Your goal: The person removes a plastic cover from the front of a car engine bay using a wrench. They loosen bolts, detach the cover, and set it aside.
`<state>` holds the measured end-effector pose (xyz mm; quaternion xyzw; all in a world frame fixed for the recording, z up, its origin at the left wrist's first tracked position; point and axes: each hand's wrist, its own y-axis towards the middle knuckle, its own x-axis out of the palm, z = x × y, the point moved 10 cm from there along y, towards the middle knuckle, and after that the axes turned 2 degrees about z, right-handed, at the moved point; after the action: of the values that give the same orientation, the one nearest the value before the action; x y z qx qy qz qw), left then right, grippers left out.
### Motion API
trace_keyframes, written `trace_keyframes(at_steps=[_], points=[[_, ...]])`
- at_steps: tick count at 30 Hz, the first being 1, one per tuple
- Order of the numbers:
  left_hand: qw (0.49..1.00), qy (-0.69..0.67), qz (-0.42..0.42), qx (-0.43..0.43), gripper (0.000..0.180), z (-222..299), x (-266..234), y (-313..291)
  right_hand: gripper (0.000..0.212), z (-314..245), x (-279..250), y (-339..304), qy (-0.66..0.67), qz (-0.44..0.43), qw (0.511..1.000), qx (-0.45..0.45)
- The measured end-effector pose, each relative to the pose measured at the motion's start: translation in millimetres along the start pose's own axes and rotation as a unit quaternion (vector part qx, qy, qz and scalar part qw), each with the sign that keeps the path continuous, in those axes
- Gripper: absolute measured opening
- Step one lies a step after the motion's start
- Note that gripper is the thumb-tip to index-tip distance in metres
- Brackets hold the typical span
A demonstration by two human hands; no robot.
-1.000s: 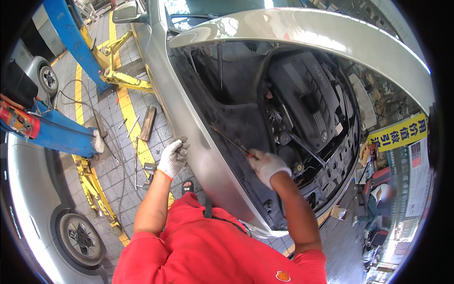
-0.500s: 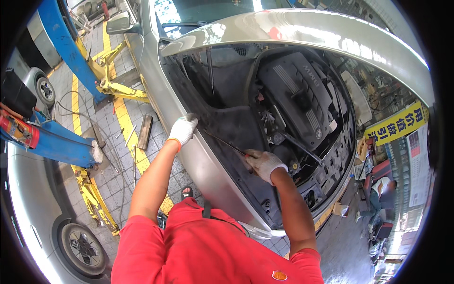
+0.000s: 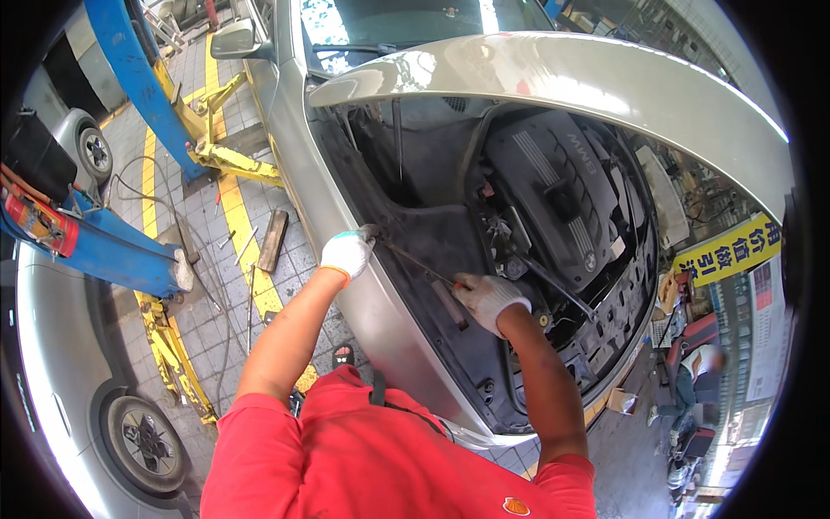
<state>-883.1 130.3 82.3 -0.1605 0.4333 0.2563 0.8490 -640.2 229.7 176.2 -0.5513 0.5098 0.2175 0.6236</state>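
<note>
My left hand (image 3: 347,253), in a white glove, rests at the top edge of the silver car's fender (image 3: 380,303). Its fingers are pinched together, and what they hold is hidden. My right hand (image 3: 490,301), in a soiled white glove, is closed round the red-marked end of a thin-shafted tool (image 3: 419,263). The shaft slants over the black trim panel (image 3: 432,225) toward my left fingertips; whether it touches them I cannot tell. Beneath my right hand, a short brownish bar (image 3: 450,306) lies on the trim.
The raised hood (image 3: 553,69) arches over the engine cover (image 3: 558,195). At left stand a blue lift post (image 3: 143,78) with a yellow arm (image 3: 233,163) and another silver car (image 3: 65,389). A wooden block (image 3: 273,240) lies on the tiles. A person (image 3: 696,381) sits at far right.
The whole view has shifted slightly, so the car sits lower and farther right. My right hand has edged away from me across the trim, and more of the brownish bar shows.
</note>
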Motion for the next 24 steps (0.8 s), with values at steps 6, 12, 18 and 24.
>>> trace_keyframes(at_steps=[6, 12, 18, 24], points=[[0.999, -0.003, 0.001, -0.036, 0.042, 6.8, -4.6, 2.3, 0.035, 24.7, 104.7, 8.1, 0.425, 0.006, 0.888, 0.176], [0.997, -0.042, -0.028, -0.052, 0.044, -1.9, -2.5, 19.1, 0.038, -9.8, 127.1, 14.7, 0.13, 0.284, 0.946, -0.088], [0.995, -0.053, 0.012, -0.078, 0.038, 1.1, -1.9, 33.6, 0.036, 3.9, 88.1, -5.9, 0.185, 0.13, 0.973, 0.04], [0.945, -0.293, 0.067, -0.127, 0.03, -37.8, 7.6, 37.5, 0.036, 26.5, 75.8, -29.4, 0.172, 0.079, 0.975, 0.115]])
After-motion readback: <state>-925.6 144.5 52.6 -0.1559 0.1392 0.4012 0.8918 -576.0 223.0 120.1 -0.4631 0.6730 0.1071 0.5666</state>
